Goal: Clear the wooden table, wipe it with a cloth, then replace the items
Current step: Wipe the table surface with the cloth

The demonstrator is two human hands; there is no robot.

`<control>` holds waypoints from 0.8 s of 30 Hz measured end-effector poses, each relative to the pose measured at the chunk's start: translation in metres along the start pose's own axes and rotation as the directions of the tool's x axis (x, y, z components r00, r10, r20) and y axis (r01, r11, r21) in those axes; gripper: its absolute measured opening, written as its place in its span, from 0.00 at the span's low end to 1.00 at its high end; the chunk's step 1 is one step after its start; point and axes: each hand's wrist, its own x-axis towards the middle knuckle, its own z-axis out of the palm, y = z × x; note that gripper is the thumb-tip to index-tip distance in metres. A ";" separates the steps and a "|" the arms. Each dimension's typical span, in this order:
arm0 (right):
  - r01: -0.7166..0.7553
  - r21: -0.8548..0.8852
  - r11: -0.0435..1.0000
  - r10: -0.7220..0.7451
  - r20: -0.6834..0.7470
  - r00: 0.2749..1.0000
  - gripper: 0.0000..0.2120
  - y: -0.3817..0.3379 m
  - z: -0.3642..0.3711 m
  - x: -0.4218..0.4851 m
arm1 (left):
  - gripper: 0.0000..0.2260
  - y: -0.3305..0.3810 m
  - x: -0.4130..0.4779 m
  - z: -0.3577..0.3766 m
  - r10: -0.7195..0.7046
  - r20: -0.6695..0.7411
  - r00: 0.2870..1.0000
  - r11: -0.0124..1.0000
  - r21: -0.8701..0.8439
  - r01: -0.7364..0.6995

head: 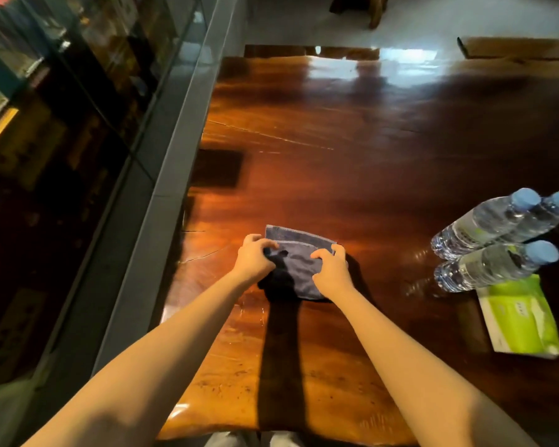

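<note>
Left hand (255, 258), right hand (331, 269) gripping cloth (299, 269), long axis left-right

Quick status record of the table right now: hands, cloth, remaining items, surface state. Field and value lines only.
left hand: left hand gripping the left part of the cloth
right hand: right hand pressing on the right part of the cloth
cloth: grey cloth, bunched, lying on the wooden table
items on table: three water bottles with blue caps, lying on their sides to the right; a green tissue pack just nearer than them
surface: glossy, reflective; whether already wiped cannot be told
table cleared: no, bottles and pack remain at right
</note>
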 end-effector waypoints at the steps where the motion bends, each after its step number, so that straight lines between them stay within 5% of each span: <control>1: 0.032 -0.048 0.998 -0.032 0.001 0.999 0.24 0.003 0.004 -0.004 | 0.20 -0.005 -0.005 0.005 -0.004 0.001 1.000 1.000 0.019 0.004; 5: 0.079 -0.301 0.950 -0.076 0.023 0.997 0.24 0.007 0.012 -0.019 | 0.21 -0.017 -0.022 0.021 -0.024 -0.039 0.999 0.998 0.052 0.026; 9: 0.130 -0.617 0.776 -0.196 -0.041 0.980 0.25 0.009 0.021 -0.025 | 0.20 -0.028 -0.039 0.027 0.023 -0.119 0.993 0.992 0.126 -0.008; 14: 0.371 -0.680 0.632 -0.382 0.144 0.913 0.34 0.008 0.046 -0.008 | 0.25 -0.072 -0.053 0.019 0.253 -0.238 0.938 0.892 0.434 -0.131; 24: 0.397 -0.757 0.519 -0.431 0.169 0.886 0.32 0.034 0.088 -0.015 | 0.29 -0.166 -0.105 0.014 0.171 -0.209 0.963 0.852 0.522 -0.038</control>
